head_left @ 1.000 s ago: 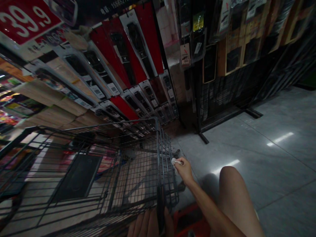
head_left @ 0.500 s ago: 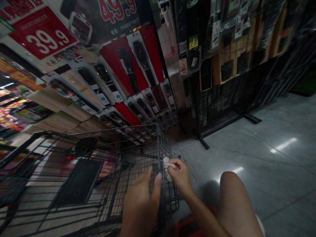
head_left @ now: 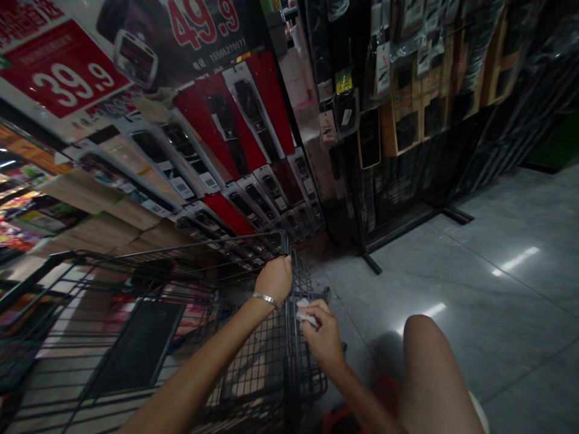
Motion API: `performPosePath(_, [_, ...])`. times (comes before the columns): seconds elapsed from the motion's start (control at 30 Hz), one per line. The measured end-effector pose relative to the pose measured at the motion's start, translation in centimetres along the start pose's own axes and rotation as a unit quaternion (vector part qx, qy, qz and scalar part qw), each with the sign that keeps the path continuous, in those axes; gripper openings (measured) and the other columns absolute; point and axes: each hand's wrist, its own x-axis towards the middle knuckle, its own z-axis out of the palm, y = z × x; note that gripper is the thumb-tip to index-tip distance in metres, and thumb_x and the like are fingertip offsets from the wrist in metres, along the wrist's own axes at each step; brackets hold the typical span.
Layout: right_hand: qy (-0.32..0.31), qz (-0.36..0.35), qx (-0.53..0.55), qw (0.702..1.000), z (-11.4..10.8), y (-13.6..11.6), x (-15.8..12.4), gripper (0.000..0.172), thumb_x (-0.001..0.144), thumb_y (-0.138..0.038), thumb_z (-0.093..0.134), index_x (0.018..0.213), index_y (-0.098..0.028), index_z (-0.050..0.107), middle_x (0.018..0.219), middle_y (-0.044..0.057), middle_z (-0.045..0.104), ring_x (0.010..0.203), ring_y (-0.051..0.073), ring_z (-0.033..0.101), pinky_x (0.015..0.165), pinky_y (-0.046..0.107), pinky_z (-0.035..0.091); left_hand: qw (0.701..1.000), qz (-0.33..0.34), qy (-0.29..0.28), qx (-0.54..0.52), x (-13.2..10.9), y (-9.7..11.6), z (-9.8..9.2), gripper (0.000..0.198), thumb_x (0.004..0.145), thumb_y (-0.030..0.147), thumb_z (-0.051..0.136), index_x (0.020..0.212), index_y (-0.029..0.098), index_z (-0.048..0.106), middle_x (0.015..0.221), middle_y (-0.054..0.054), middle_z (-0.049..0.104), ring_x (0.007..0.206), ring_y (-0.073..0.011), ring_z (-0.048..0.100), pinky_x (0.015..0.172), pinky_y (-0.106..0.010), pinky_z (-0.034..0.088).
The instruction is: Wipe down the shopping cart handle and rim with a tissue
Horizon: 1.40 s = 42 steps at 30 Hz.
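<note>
A black wire shopping cart [head_left: 287, 337] fills the lower left. My left hand [head_left: 274, 280], with a silver bracelet [head_left: 266, 299] at the wrist, is closed over the cart's dark rail near its far corner; the fingertips are out of sight. Lower down, just outside the cart's mesh side, my right hand [head_left: 324, 337] pinches a crumpled white wad [head_left: 306, 313], tissue or cloth, close against the wires. A dark flat panel [head_left: 136, 343] is set in the cart's left part.
Packaged goods [head_left: 253, 102] hang in rows on a rack beyond the cart, under red price signs [head_left: 67, 69]. A black rack foot [head_left: 373, 263] rests on the grey tiled floor [head_left: 434, 265]. My bare knee [head_left: 429, 355] is at the lower right.
My left hand has moved forward from beside the near rail, where its fingers were apart, and closed on the rail nearer the far corner. The right hand has shifted slightly down with the white wad.
</note>
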Motion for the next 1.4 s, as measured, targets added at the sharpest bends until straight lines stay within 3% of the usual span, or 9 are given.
performPosePath(0.2, [0.006,-0.025,-0.009,1.000,-0.6,1.6,-0.3,0.028,0.062,-0.007,0.050,0.074,-0.020,0.070,0.084,0.003,0.059,0.080,0.015,0.058,0.067,0.023,0.045,1.000,-0.005,-0.003,-0.016,-0.2,-0.3,0.3,0.049,0.095,0.031,0.018,0.087,0.012,0.062,0.082,-0.013,0.069,0.072,-0.0167,0.065,0.067,-0.025,0.043])
performPosePath(0.47, [0.033,0.086,-0.017,0.996,-2.5,6.5,-1.4,0.022,0.061,-0.015,0.053,0.071,-0.018,0.073,0.088,0.007,0.067,0.085,0.020,0.063,0.075,0.029,0.048,0.999,-0.021,-0.002,-0.040,-0.2,-0.1,0.5,0.045,0.095,0.031,0.019,0.088,0.013,0.059,0.083,-0.012,0.069,0.068,-0.0146,0.064,0.061,-0.023,0.042])
performPosePath(0.6, [0.050,0.092,-0.060,0.993,-3.4,8.4,-1.9,0.022,0.062,-0.020,0.053,0.071,-0.018,0.073,0.083,0.007,0.069,0.083,0.021,0.062,0.078,0.031,0.047,0.999,-0.022,-0.001,-0.042,-0.3,0.0,0.4,0.044,0.095,0.031,0.019,0.090,0.013,0.058,0.084,-0.012,0.069,0.069,-0.0149,0.064,0.063,-0.023,0.042])
performPosePath(0.7, [0.062,0.159,-0.099,0.980,-4.0,9.5,-2.0,0.015,0.059,-0.023,0.057,0.063,-0.019,0.070,0.067,0.004,0.067,0.073,0.021,0.061,0.070,0.031,0.047,0.999,-0.024,0.000,-0.038,-0.4,0.1,0.4,0.044,0.095,0.031,0.019,0.090,0.013,0.058,0.085,-0.012,0.069,0.070,-0.0158,0.065,0.064,-0.024,0.042])
performPosePath(0.8, [0.071,0.262,-0.033,0.962,-3.8,10.1,-1.9,0.014,0.052,-0.028,0.063,0.062,-0.018,0.065,0.057,0.001,0.063,0.057,0.018,0.058,0.055,0.027,0.045,0.999,-0.025,0.004,-0.031,-0.4,0.1,0.4,0.046,0.095,0.032,0.018,0.089,0.013,0.059,0.085,-0.012,0.069,0.073,-0.0171,0.065,0.066,-0.026,0.042])
performPosePath(0.9, [0.087,0.322,0.052,0.941,-3.2,9.1,-1.6,0.023,0.048,-0.032,0.068,0.064,-0.017,0.061,0.052,-0.001,0.059,0.043,0.012,0.049,0.042,0.023,0.036,0.999,-0.027,0.008,-0.023,-0.4,0.2,0.4,0.047,0.095,0.032,0.017,0.088,0.013,0.060,0.085,-0.012,0.069,0.077,-0.0182,0.065,0.069,-0.027,0.042])
performPosePath(1.03, [0.035,0.327,0.090,0.940,-2.3,5.5,-0.9,0.024,0.051,-0.037,0.067,0.050,-0.018,0.052,0.039,-0.006,0.043,0.036,0.007,0.036,0.037,0.020,0.027,0.999,-0.029,0.010,-0.017,-0.4,0.4,0.4,0.048,0.095,0.032,0.016,0.088,0.014,0.060,0.087,-0.011,0.069,0.078,-0.0172,0.065,0.069,-0.026,0.042])
performPosePath(1.2, [0.026,0.296,0.084,0.951,-1.3,0.8,-0.1,0.020,0.051,-0.033,0.068,0.056,-0.015,0.060,0.044,-0.005,0.048,0.041,0.007,0.039,0.040,0.020,0.028,0.999,-0.030,0.018,-0.009,-0.6,0.6,0.3,0.048,0.095,0.032,0.016,0.089,0.014,0.060,0.089,-0.012,0.069,0.084,-0.0184,0.065,0.070,-0.026,0.041])
performPosePath(1.4, [0.013,0.266,0.121,0.956,-0.7,-1.6,-0.3,0.022,0.053,-0.032,0.068,0.064,-0.013,0.069,0.054,0.001,0.060,0.050,0.012,0.049,0.048,0.021,0.037,0.999,-0.034,0.025,-0.008,-0.7,0.5,0.4,0.048,0.096,0.033,0.016,0.090,0.014,0.060,0.087,-0.012,0.070,0.085,-0.0193,0.066,0.069,-0.027,0.041])
